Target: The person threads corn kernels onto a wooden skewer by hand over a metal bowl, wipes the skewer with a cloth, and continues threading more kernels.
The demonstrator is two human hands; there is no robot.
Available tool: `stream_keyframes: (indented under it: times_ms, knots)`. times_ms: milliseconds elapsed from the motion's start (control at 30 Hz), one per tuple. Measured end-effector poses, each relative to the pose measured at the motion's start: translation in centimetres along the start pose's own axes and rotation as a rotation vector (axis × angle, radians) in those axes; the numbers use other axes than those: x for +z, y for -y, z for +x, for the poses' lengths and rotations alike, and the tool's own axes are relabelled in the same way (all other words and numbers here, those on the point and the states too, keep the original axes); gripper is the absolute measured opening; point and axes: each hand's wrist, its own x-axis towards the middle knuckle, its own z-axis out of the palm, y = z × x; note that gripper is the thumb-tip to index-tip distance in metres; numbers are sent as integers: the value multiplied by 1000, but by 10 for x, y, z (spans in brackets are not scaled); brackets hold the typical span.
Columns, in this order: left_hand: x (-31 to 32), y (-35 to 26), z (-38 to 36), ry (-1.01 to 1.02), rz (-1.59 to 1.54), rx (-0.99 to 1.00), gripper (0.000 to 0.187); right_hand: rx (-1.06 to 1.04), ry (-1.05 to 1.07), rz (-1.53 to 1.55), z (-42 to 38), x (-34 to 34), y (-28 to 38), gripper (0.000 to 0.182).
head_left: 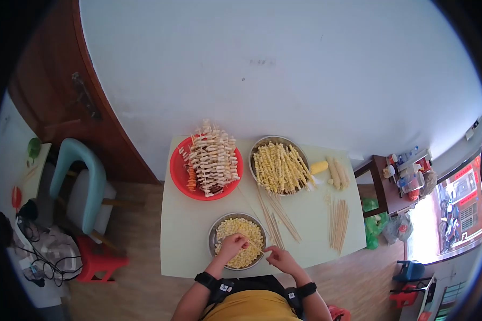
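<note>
In the head view, my left hand [234, 246] is closed over a metal bowl [212, 235] of loose pale-yellow corn kernels [240, 227]. A thin wooden skewer [256, 248] appears to run from its fingers towards my right hand [282, 259]; its details are small and blend with the kernels. At the bowl's right rim, my right hand has its forefinger stretched towards the skewer's end, with the thumb apparently apart. Whether a kernel sits between these fingertips cannot be made out. Bare wooden skewers [284, 216] lie just beyond that hand.
A red basin [175, 179] holds skewers of sliced pale food [214, 160]. A metal bowl [253, 143] holds skewered corn [279, 167]. A yellow corn cob [319, 167], bare cobs [338, 174] and more skewers [338, 224] lie right. A teal chair [93, 187] stands left.
</note>
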Motion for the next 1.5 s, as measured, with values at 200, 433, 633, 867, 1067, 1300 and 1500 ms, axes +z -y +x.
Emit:
stream_keyframes:
  times_ms: [200, 433, 633, 867, 1067, 1300, 1500]
  knots:
    - [-35, 0, -28, -245, 790, 135, 27, -15, 17, -98, 21, 11, -5, 23]
    - [-12, -11, -31, 4, 1195, 70, 61, 56, -35, -61, 12, 6, -15, 21]
    - [-15, 18, -3, -76, 889, 124, 45, 82, -79, -11, 3, 4, -22, 21]
    - [-30, 9, 7, -80, 195, 46, 27, 87, -95, 30, 1, 3, -12, 21]
    - [-46, 8, -3, -191, 720, 428, 35, 67, -72, 64, 11, -1, -8, 21]
    - [-23, 10, -3, -212, 970, 185, 26, 52, -72, 74, 25, 3, 16, 22]
    - [-39, 23, 8, -99, 677, -37, 18, 53, -60, 106, 20, 7, -1, 21]
